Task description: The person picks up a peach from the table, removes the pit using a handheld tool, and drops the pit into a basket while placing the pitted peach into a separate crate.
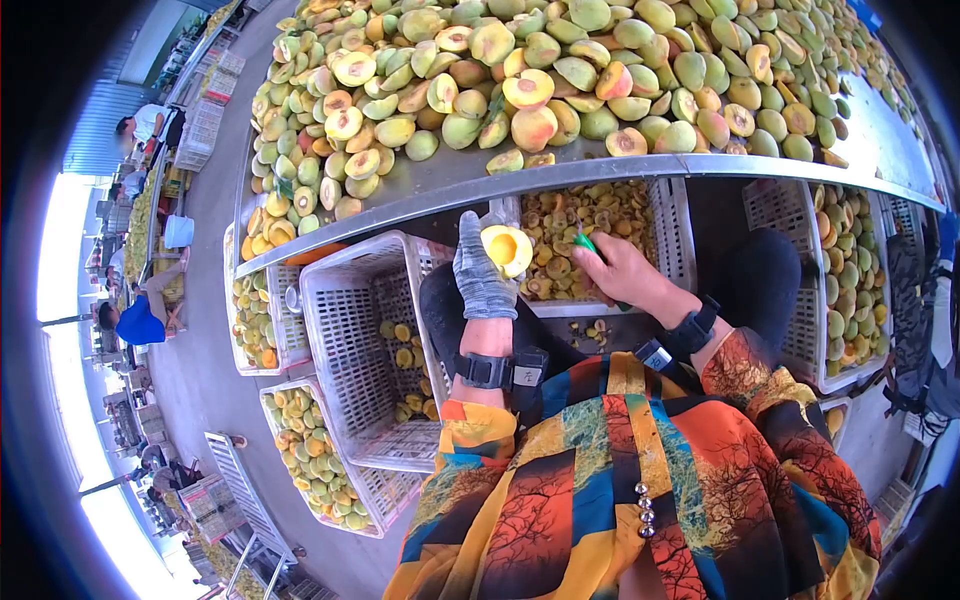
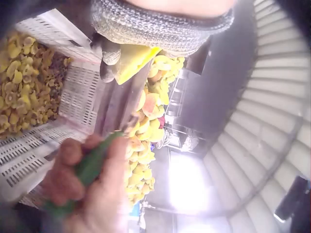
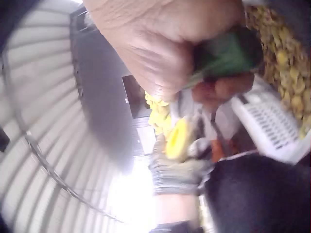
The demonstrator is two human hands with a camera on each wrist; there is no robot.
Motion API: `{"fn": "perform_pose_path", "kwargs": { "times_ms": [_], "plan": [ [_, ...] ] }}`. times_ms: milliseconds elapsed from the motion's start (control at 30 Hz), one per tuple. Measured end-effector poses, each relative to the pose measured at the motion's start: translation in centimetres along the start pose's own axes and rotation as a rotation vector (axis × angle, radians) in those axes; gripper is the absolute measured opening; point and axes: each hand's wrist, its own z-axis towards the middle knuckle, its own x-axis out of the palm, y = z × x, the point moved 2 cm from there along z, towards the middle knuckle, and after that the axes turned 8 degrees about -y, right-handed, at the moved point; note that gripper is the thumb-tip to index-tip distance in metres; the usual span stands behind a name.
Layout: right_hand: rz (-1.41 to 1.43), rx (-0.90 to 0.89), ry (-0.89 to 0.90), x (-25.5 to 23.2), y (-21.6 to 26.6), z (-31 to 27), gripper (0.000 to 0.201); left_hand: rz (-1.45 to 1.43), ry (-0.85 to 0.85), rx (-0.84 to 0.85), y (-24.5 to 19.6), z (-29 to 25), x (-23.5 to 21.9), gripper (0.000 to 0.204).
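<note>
Gripping a green-handled tool [image 1: 584, 242] (its tip lost in blur) in your right hand [image 1: 630, 273], you hold a halved fruit [image 1: 507, 252] in your gloved left hand [image 1: 482, 278], near the tabletop [image 1: 500, 185].

From my end, the right hand [image 1: 630, 272] blurs in the left wrist view, its fingers covering much of the green handle [image 2: 92, 165]; where that ends, I can't tell. The gloved left hand [image 1: 483, 275] hides part of the fruit half [image 1: 507, 250]. In my head view, the heap [image 1: 600, 70] runs off the top edge, and the people at far left [image 1: 140, 322] are too small to make out clearly.
</note>
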Motion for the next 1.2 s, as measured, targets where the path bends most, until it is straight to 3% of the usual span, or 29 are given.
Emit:
{"fn": "perform_pose_path", "kwargs": {
  "times_ms": [33,67,167,333,467,567,600,633,667,700,767,833,900,967,1033,1100,1167,1200],
  "plan": [
    [0.195,0.048,0.021,0.3,0.7,-0.1,0.029,0.018,0.004,0.032,0.2,-0.1,-0.2,0.031],
    [0.125,-0.092,-0.067,1.1,0.5,0.4,0.032,0.021,0.001,0.062,0.6,-0.4,-0.1,0.027],
    [-0.094,-0.167,-0.115,1.1,2.1,0.5,0.037,0.070,0.074,0.100,1.3,-0.7,0.2,0.027],
    [-0.160,-0.190,-0.111,1.5,1.4,0.1,0.036,0.140,0.091,0.161,1.1,-2.4,0.7,0.020],
    [-0.412,-0.214,-0.150,1.4,2.2,-0.4,0.030,0.180,0.106,0.159,1.5,-2.2,0.2,0.021],
    [-0.565,-0.229,-0.210,2.2,1.1,-0.4,0.026,0.366,0.002,0.135,1.3,-1.9,-1.2,0.018],
    [-0.611,-0.253,-0.271,2.3,0.1,-0.2,0.025,0.437,0.080,0.247,0.2,-3.2,-1.9,0.020],
    [-0.907,-0.287,-0.150,0.9,-1.9,0.5,0.026,0.510,0.159,0.361,-1.0,-4.3,-2.9,0.024],
    [-0.778,-0.028,-0.226,-0.4,-3.8,1.2,0.028,0.873,0.250,0.816,-2.9,-4.6,-5.0,0.025],
    [-0.734,0.012,-0.253,-2.0,-3.3,1.0,0.029,1.216,0.318,1.290,-5.0,-4.2,-7.2,0.027],
    [-0.795,0.000,-0.238,-3.2,-4.1,1.0,0.030,1.335,0.084,0.465,-10.0,-3.1,-13.7,0.032],
    [-0.771,-0.036,-0.237,-3.4,-4.3,1.1,0.030,1.702,-0.161,0.450,-13.0,1.1,-20.6,0.040],
    [-0.753,-0.088,-0.212,-2.8,-4.2,1.1,0.029,1.812,-0.173,0.869,-15.8,-1.2,-13.5,0.045],
    [-0.603,-0.152,-0.177,-1.9,-3.9,1.1,0.031,1.705,-0.095,1.188,-16.6,1.6,-8.4,0.050],
    [-0.546,-0.221,-0.187,-1.7,-3.5,0.7,0.032,1.758,-0.166,1.141,-16.9,4.7,-2.4,0.056],
    [-0.516,-0.190,-0.127,-2.5,-2.3,0.0,0.031,1.893,-0.329,1.186,-16.7,9.4,0.9,0.061],
    [-0.524,-0.200,-0.167,-3.3,-2.6,-0.8,0.030,1.981,-0.316,0.962,-16.2,13.7,1.8,0.063],
    [-0.511,-0.190,-0.187,-3.8,-2.5,-1.3,0.029,1.969,-0.324,0.937,-16.2,15.3,1.6,0.062]
  ]
}}
